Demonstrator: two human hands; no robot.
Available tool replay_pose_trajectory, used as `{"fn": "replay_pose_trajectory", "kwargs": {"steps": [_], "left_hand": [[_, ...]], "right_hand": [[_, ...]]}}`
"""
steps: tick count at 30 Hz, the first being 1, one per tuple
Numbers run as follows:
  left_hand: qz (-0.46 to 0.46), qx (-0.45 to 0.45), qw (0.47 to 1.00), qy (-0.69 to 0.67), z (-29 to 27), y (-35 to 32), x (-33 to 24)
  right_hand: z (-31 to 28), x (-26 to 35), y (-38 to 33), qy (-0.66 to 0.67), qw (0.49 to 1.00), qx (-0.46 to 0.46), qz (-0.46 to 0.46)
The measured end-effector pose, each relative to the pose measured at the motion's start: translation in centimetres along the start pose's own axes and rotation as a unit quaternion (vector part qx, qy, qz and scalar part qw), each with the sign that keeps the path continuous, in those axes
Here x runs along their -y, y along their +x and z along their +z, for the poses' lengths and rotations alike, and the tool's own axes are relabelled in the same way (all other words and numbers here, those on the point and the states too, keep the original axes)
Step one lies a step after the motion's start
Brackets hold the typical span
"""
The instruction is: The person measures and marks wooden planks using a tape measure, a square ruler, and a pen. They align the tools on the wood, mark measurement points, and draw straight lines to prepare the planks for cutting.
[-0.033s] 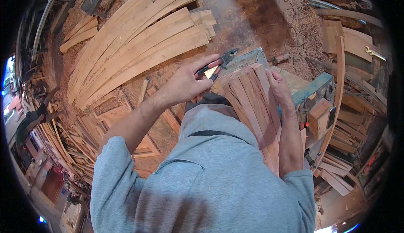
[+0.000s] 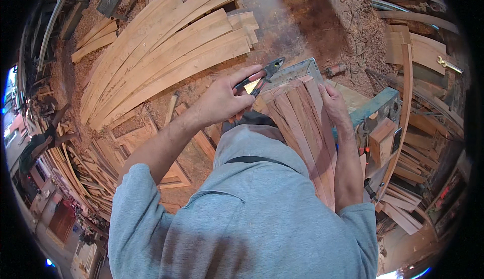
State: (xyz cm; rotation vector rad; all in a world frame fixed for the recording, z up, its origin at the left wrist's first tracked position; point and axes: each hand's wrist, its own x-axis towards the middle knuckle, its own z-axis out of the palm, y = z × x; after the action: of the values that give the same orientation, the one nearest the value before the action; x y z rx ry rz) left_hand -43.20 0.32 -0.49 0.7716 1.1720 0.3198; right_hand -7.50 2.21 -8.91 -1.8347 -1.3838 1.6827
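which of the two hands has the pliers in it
The left hand: it grips the red-and-black pliers, while the right hand is at the edge of the striped wooden panel, no tool visible.

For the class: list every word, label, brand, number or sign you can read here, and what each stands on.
None can be read.
Pliers in the left hand: no legible marking.
Reddish boards beside the right hand: no legible lettering.
Far-left background clutter: too small and blurred to tell.
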Motion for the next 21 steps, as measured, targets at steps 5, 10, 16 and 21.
{"fn": "replay_pose_trajectory", "kwargs": {"steps": [5,10,16,21], "left_hand": [[0.018,-0.026,0.999,-0.010,-0.3,0.3,0.3],[0.024,-0.026,0.999,-0.021,-0.1,0.1,0.6],[0.023,-0.045,0.999,-0.017,-0.1,0.1,0.6],[0.037,-0.047,0.998,-0.028,-0.8,-0.5,0.9]], "right_hand": [[-0.5,-0.9,1.7,-0.037,0.999,0.007,0.006],[-0.3,-1.2,1.8,-0.006,1.000,0.011,0.010],[0.1,-1.2,1.3,-0.054,0.999,0.002,-0.001],[-0.1,-1.6,2.3,-0.057,0.997,0.039,0.018]]}}
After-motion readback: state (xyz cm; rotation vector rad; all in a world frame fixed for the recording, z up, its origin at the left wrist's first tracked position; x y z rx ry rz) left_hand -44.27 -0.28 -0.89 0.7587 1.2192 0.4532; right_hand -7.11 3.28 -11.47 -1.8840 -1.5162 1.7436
